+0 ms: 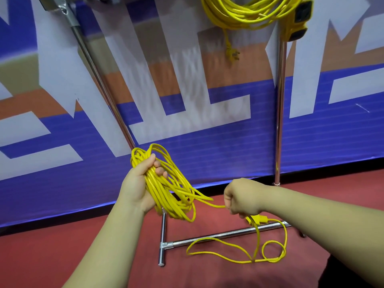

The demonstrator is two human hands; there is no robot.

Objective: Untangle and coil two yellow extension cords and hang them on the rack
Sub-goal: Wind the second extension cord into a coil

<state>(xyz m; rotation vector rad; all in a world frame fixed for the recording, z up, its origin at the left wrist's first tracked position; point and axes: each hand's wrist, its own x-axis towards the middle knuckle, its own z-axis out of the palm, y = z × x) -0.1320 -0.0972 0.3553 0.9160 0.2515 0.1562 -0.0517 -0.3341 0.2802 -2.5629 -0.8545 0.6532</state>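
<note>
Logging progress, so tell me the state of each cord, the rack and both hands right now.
Rack: upright, carrying one cord.
Hung cord: coiled, hanging on the rack.
Second cord: partly coiled, tail loose on the floor.
Left hand: grips the second cord's coil.
Right hand: grips its loose strand.

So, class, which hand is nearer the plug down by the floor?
Right. The right hand sits just above the plug, gripping its cord; the left hand is farther off to the left, holding the coil.
</note>
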